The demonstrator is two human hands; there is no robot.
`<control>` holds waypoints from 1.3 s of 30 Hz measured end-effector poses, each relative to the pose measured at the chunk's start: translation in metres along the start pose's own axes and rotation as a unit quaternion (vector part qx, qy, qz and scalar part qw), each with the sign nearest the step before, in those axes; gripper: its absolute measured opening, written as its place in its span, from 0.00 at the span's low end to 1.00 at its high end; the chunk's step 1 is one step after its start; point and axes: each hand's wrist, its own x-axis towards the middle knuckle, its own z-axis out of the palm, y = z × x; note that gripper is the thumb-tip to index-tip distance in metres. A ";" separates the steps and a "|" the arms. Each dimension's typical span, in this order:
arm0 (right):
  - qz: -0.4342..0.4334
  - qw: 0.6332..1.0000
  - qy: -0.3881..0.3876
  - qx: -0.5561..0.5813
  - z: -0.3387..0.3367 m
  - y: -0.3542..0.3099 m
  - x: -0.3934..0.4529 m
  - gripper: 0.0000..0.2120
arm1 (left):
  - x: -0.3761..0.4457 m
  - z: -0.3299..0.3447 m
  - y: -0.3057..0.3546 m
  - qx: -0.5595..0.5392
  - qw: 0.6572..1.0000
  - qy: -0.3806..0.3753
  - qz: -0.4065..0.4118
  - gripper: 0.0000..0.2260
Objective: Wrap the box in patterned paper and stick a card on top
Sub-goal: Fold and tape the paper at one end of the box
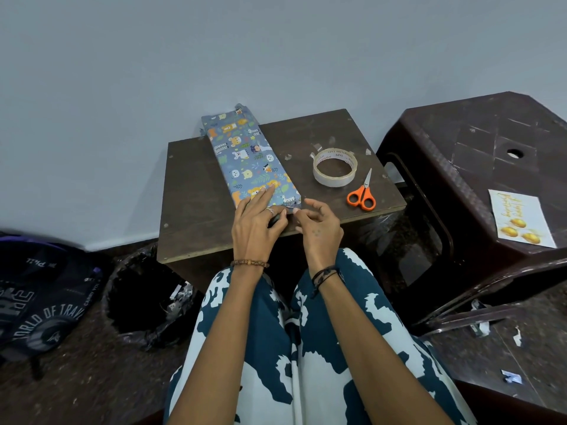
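Note:
A long box [245, 154] wrapped in blue paper with cartoon animals lies at a slant on the small dark table [322, 136]. My left hand [257, 222] rests on the box's near end, index and middle fingers flat on top, the other fingers curled over the end flap. My right hand [316, 225] is at the same near end, its thumb and forefinger pinching the paper at the corner. A white card [521, 222] with gold lettering and gold balls lies on the brown plastic stool [478, 142] to the right.
A roll of clear tape [335, 167] and orange-handled scissors [362, 194] lie on the table to the right of the box. A bin lined with a black bag [144, 299] stands lower left, a dark backpack [40, 299] beside it. Paper scraps litter the floor at right.

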 end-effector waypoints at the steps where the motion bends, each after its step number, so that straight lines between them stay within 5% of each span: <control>1: 0.009 1.000 0.003 -0.002 -0.001 0.000 0.002 0.08 | 0.000 0.000 0.000 0.000 1.000 0.001 0.004 0.13; 11: -0.015 0.999 -0.027 -0.011 -0.008 -0.003 0.004 0.05 | 0.002 -0.004 -0.004 -0.011 1.000 -0.021 0.012 0.14; 27: -0.057 0.995 -0.078 -0.023 -0.011 -0.002 0.001 0.12 | 0.002 -0.004 -0.009 0.003 0.999 -0.031 0.039 0.14; 39: -0.058 0.997 -0.033 -0.031 -0.003 0.005 0.006 0.15 | 0.001 -0.001 -0.009 0.002 0.999 -0.013 0.053 0.13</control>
